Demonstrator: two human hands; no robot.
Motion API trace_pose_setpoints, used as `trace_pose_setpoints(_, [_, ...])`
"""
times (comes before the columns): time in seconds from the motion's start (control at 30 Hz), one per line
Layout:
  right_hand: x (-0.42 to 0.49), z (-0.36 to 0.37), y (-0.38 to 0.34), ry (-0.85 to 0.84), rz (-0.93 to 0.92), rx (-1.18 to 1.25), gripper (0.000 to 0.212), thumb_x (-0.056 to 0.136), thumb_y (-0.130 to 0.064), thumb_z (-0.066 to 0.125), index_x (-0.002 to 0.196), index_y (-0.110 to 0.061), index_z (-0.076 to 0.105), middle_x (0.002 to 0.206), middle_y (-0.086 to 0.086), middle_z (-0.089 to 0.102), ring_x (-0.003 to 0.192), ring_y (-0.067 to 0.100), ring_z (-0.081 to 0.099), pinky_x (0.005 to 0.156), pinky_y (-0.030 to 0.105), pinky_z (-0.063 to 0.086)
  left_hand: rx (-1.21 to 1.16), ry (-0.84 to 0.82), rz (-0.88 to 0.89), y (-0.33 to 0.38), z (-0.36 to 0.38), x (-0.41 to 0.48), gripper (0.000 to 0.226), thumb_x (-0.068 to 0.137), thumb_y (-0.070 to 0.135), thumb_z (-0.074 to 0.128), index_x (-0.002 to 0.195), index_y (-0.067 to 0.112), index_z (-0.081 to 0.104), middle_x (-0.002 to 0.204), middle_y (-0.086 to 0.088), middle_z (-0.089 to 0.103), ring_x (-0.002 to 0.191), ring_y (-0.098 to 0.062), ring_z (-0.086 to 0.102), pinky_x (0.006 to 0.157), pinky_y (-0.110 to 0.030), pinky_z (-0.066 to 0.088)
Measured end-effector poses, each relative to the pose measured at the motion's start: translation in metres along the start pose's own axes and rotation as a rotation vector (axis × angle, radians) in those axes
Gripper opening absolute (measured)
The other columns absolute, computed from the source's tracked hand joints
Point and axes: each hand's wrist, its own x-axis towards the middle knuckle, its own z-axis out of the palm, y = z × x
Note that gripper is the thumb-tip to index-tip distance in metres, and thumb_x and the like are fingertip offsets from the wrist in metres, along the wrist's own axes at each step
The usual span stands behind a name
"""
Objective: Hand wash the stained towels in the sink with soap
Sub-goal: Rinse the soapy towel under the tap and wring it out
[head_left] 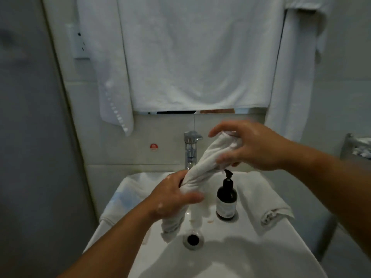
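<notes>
A white towel [202,163] is twisted into a rope above the white sink [230,243]. My left hand [172,197] grips its lower part, and the loose end hangs below my fist toward the drain [193,239]. My right hand [247,145] grips the upper end, higher and to the right, with soap suds on the skin. Water runs down from the towel into the basin. A dark soap pump bottle [226,199] stands on the sink's back right, just under my right hand.
A chrome tap [190,149] rises behind the towel. More white towels lie over the sink's left rim [128,189] and right rim [267,205]. Large white towels [200,57] hang on the wall above. A wall socket [79,43] is at upper left, a metal rack [357,147] at right.
</notes>
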Motion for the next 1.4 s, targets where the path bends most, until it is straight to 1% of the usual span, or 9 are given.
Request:
trace_pose_setpoints(0.17, [0.013, 0.024, -0.015, 0.163, 0.006, 0.254, 0.04, 0.073, -0.035, 0.088, 0.105, -0.032, 0.064, 0.092, -0.005, 0.072, 0.077, 0.01, 0.073, 0.063, 0.032, 0.063, -0.179, 0.024, 0.092, 0.036, -0.002, 0.004, 0.048, 0.086, 0.054, 0.069, 0.131, 0.045, 0.054, 0.117, 0.013, 0.07, 0.107, -0.01, 0.068, 0.093, -0.041, 0.058])
trace_pose_setpoints(0.33, [0.019, 0.05, -0.022, 0.494, 0.203, 0.1, 0.036, 0.072, -0.05, 0.086, 0.088, -0.03, 0.059, 0.084, -0.011, 0.065, 0.073, 0.003, 0.064, 0.058, 0.018, 0.049, 0.175, 0.523, 0.189, 0.054, 0.016, 0.003, 0.032, 0.084, 0.056, 0.074, 0.101, 0.029, 0.069, 0.08, 0.016, 0.07, 0.066, -0.002, 0.066, 0.059, -0.015, 0.052])
trace_pose_setpoints(0.43, [0.016, 0.054, -0.024, 0.523, 0.246, 0.136, 0.038, 0.073, -0.052, 0.084, 0.09, -0.03, 0.058, 0.085, -0.011, 0.064, 0.075, 0.004, 0.064, 0.059, 0.016, 0.048, 0.391, 0.641, 0.26, 0.052, 0.025, 0.004, 0.039, 0.083, 0.064, 0.069, 0.093, 0.026, 0.066, 0.076, 0.013, 0.066, 0.061, -0.004, 0.059, 0.055, -0.016, 0.05])
trace_pose_setpoints(0.57, [-0.001, 0.046, -0.023, 0.29, 0.108, 0.446, 0.052, 0.06, -0.051, 0.087, 0.104, -0.031, 0.066, 0.092, -0.009, 0.073, 0.083, 0.006, 0.072, 0.071, 0.029, 0.063, 0.126, 0.507, 0.247, 0.056, 0.009, 0.0, 0.052, 0.073, 0.058, 0.08, 0.113, 0.032, 0.06, 0.095, 0.016, 0.064, 0.085, -0.002, 0.063, 0.072, -0.015, 0.054])
trace_pose_setpoints(0.7, [-0.009, 0.036, -0.022, 0.101, -0.024, 0.585, 0.044, 0.072, -0.025, 0.082, 0.114, -0.022, 0.071, 0.103, -0.002, 0.077, 0.097, 0.017, 0.074, 0.084, 0.038, 0.061, -0.149, 0.3, 0.141, 0.057, -0.01, -0.004, 0.055, 0.074, 0.039, 0.086, 0.12, 0.033, 0.056, 0.108, 0.007, 0.072, 0.098, -0.01, 0.07, 0.084, -0.034, 0.062])
trace_pose_setpoints(0.9, [-0.004, 0.035, -0.012, 0.19, 0.091, 0.736, 0.01, 0.088, -0.012, 0.072, 0.096, -0.01, 0.076, 0.092, 0.008, 0.077, 0.091, 0.027, 0.074, 0.086, 0.043, 0.06, -0.61, 0.196, 0.076, 0.06, -0.021, -0.009, 0.023, 0.1, 0.019, 0.056, 0.113, 0.023, 0.075, 0.111, -0.005, 0.075, 0.108, -0.028, 0.07, 0.091, -0.042, 0.057])
trace_pose_setpoints(1.1, [0.001, 0.046, -0.017, 0.418, 0.296, 0.952, 0.013, 0.101, -0.016, 0.057, 0.102, -0.006, 0.065, 0.095, 0.013, 0.07, 0.089, 0.031, 0.071, 0.071, 0.039, 0.06, -0.878, 0.467, -0.114, 0.058, -0.026, 0.001, 0.025, 0.103, 0.013, 0.048, 0.117, 0.013, 0.069, 0.112, -0.016, 0.074, 0.102, -0.032, 0.071, 0.079, -0.042, 0.058])
trace_pose_setpoints(1.27, [0.009, 0.065, -0.022, 0.55, 0.323, 0.828, 0.019, 0.103, -0.032, 0.055, 0.096, -0.024, 0.07, 0.095, 0.006, 0.073, 0.093, 0.028, 0.069, 0.087, 0.051, 0.059, -0.477, 0.574, -0.045, 0.059, -0.012, 0.003, 0.012, 0.092, 0.051, 0.063, 0.096, 0.043, 0.07, 0.107, -0.001, 0.072, 0.099, -0.022, 0.07, 0.085, -0.047, 0.06])
trace_pose_setpoints(1.4, [0.001, 0.076, -0.031, 0.55, 0.149, 0.585, 0.023, 0.1, -0.037, 0.059, 0.086, -0.025, 0.072, 0.078, 0.002, 0.071, 0.074, 0.021, 0.069, 0.066, 0.041, 0.06, -0.169, 0.701, 0.064, 0.061, -0.008, 0.003, 0.007, 0.094, 0.036, 0.069, 0.094, 0.03, 0.067, 0.087, 0.003, 0.07, 0.079, -0.011, 0.067, 0.069, -0.027, 0.06])
